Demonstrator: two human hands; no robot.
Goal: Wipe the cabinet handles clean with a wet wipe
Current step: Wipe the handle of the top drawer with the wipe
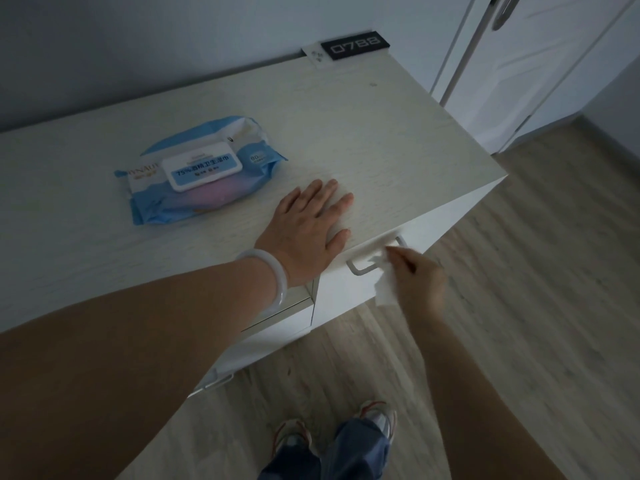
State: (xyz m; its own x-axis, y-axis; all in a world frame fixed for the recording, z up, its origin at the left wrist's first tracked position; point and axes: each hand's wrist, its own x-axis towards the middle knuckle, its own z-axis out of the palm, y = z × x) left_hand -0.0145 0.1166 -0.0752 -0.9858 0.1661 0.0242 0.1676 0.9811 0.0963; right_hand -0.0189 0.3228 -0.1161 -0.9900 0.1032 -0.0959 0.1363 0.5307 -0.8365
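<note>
The left hand [309,227] lies flat on the counter [381,126], fingers straight and holding nothing. It seems to steady the person. The right hand [420,282] is just below and to the side of it. It pinches a white wet wipe [386,287] and presses the top of it against the cabinet handle [367,263].

The cabinet is big, hard and heavy, so I think it will not slide when rubbed. Its handle is a thin stiff bar that sticks out from the front. It looks smooth, so the wipe can wrap around it and slide along. A second handle [219,382] peeks out lower down, under the left arm.

The wipe pack [204,171] rests on the counter just past the left hand. It is soft and squashy and has a hard flip lid. The lid reads "75%" with Chinese words after it. The wrapper shows part of a brand name, too blurry to be sure of.

The wipe is thin, floppy and damp. It could tear, so hold it bunched.

Farthest from the hands, a small black sign [356,45] reads "0788".
</note>
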